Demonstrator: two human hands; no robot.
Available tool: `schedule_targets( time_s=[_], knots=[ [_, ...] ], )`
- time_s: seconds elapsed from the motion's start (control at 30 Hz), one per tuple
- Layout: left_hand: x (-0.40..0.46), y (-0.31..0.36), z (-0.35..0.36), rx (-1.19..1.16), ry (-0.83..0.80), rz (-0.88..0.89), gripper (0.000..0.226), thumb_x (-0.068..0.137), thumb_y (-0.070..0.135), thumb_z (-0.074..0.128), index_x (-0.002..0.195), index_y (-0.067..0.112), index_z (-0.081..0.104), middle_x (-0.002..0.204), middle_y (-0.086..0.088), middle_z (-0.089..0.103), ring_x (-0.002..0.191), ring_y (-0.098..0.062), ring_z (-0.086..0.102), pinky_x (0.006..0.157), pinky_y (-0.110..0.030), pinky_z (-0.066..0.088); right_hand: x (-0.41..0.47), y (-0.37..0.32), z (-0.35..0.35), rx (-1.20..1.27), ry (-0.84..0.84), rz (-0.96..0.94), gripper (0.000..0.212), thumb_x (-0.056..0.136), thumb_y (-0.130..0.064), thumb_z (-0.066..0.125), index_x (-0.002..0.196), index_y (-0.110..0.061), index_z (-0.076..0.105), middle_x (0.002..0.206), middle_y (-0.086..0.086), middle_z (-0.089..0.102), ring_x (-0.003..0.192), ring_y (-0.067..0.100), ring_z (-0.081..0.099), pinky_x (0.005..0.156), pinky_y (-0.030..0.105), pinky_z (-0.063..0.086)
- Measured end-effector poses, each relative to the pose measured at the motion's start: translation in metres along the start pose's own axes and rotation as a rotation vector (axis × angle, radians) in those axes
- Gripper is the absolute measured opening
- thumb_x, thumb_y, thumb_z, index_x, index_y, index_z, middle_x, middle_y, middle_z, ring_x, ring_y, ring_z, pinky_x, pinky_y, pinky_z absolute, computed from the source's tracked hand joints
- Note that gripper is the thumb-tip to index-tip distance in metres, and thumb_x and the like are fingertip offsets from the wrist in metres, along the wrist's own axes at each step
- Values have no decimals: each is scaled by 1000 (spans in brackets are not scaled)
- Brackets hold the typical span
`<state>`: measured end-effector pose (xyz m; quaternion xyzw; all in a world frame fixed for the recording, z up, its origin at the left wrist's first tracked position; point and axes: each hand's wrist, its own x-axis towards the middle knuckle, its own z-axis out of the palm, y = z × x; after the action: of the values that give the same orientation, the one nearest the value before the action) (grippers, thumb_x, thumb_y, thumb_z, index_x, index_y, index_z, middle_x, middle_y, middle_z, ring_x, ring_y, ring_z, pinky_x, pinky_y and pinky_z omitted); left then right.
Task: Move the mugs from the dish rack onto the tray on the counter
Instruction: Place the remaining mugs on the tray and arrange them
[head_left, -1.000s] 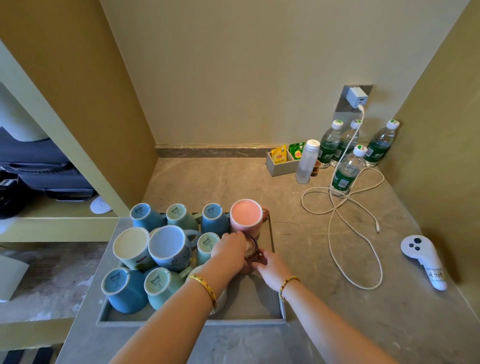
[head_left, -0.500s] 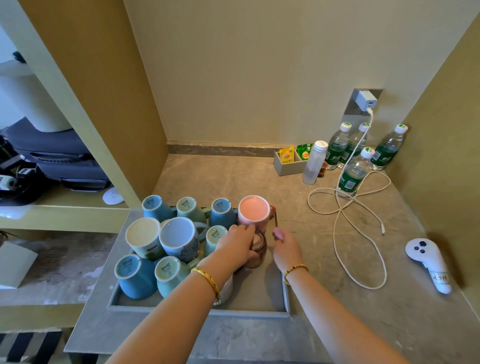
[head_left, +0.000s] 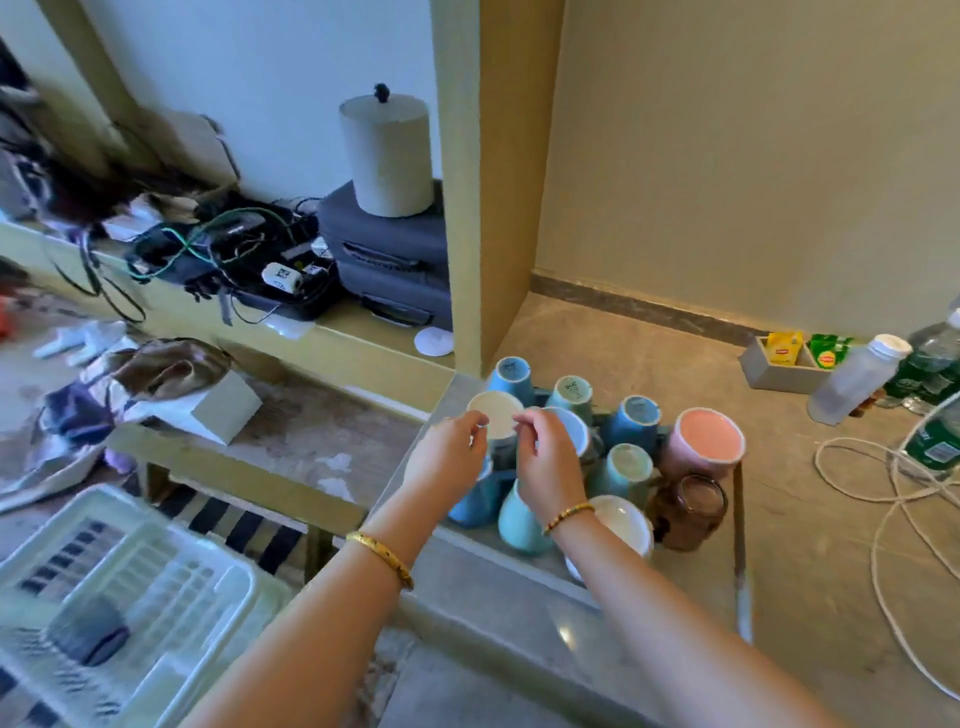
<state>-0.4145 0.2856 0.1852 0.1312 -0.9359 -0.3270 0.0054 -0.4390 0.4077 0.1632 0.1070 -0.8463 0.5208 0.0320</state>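
Note:
The grey tray (head_left: 738, 545) sits on the stone counter, crowded with several upside-down mugs: blue and teal ones, a cream mug (head_left: 496, 410), a pink mug (head_left: 709, 436), a brown glass mug (head_left: 691, 512) and a white mug (head_left: 621, 519). My left hand (head_left: 447, 460) and my right hand (head_left: 550, 467) hover side by side over the tray's left mugs, fingers loosely curled, and I see nothing in either. The white dish rack (head_left: 156, 582) lies at the lower left, below counter level, with a dark grey mug (head_left: 91, 629) lying in it.
On the counter to the right are a tea-bag box (head_left: 784, 358), a white bottle (head_left: 857, 382), water bottles (head_left: 930, 358) and a looped white cable (head_left: 883, 493). A yellow partition divides the counter from a shelf with a paper roll (head_left: 387, 156), grey cases and tangled cables.
The view has swung left, bringing the dish rack into sight. Both hands left the brown glass mug, which stands in the tray, and moved left over the tray.

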Motion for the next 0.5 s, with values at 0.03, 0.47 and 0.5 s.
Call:
schedule_targets(
  time_s=[0.03, 0.47, 0.5],
  knots=[
    [-5, -22, -13, 0, 20, -46, 29, 96, 24, 40, 118, 20, 58, 111, -9, 66, 100, -28, 60, 84, -36, 50, -5, -9, 21, 3, -50, -7, 21, 93, -3, 43, 104, -3, 61, 106, 14, 63, 101, 24, 57, 84, 18, 37],
    [-100, -280, -135, 71, 64, -376, 34, 98, 17, 31, 122, 18, 54, 104, -7, 66, 83, -23, 61, 61, -26, 41, -86, -105, 276, -160, -524, -51, 26, 96, -11, 37, 109, -10, 60, 114, 8, 57, 101, 22, 56, 86, 31, 45],
    [-107, -294, -136, 122, 6, -379, 35, 98, 16, 30, 125, 17, 52, 105, -7, 66, 85, -23, 62, 62, -27, 42, -92, -106, 290, -173, -557, -43, 26, 96, -10, 37, 109, -9, 59, 115, 9, 58, 103, 23, 56, 88, 31, 45]
  ],
)
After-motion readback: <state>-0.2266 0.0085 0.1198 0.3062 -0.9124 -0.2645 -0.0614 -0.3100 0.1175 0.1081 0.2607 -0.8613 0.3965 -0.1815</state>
